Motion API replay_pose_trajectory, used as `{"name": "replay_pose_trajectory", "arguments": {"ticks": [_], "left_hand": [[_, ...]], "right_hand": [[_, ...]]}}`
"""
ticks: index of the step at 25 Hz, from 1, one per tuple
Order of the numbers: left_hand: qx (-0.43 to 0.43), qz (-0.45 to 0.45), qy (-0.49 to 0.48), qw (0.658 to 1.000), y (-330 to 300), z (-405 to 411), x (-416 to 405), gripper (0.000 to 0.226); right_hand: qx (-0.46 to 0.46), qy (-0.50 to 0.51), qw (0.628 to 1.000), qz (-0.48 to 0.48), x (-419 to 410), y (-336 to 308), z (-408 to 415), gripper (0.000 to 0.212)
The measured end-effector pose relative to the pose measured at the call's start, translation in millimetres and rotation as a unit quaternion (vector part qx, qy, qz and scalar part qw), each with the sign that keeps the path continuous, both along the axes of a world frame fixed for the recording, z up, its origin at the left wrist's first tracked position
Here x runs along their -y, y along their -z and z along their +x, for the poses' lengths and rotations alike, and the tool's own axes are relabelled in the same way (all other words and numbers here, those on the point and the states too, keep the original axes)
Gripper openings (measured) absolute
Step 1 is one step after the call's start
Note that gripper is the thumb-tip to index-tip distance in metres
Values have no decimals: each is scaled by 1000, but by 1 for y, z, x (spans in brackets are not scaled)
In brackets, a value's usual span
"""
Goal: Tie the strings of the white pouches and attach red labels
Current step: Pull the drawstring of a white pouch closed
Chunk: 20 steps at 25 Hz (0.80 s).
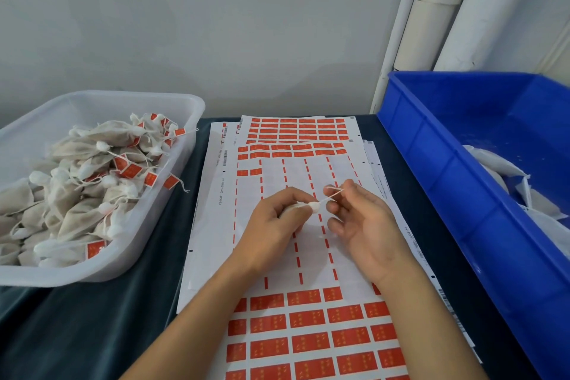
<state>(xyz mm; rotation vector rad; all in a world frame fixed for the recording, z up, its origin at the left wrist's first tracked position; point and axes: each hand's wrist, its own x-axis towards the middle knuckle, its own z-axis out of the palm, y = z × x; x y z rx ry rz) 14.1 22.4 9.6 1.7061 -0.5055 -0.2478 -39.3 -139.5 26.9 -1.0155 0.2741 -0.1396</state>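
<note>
Gripping a small white pouch [297,208] by its gathered neck, the left hand [273,227] holds it above the label sheets [277,256] at the table's centre, while the right hand [364,222] pinches the pouch's string [331,194] between thumb and fingertips, pulling it taut to the right. Red labels [308,342] fill the near rows and the far rows; the middle strip is peeled bare. Gold marks on the labels and the small print along the sheet edges are too small to read. A clear tub [172,163] on the left holds tied, labelled pouches. A blue bin [462,194] on the right holds more white pouches.
</note>
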Motion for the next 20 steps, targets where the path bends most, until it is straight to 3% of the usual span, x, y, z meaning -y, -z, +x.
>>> {"name": "replay_pose_trajectory", "arguments": {"ticks": [20], "left_hand": [[-17, 28, 52, 998, 0, -2, -1, 24]], "right_hand": [[-39, 8, 996, 78, 13, 4, 4, 21]]}}
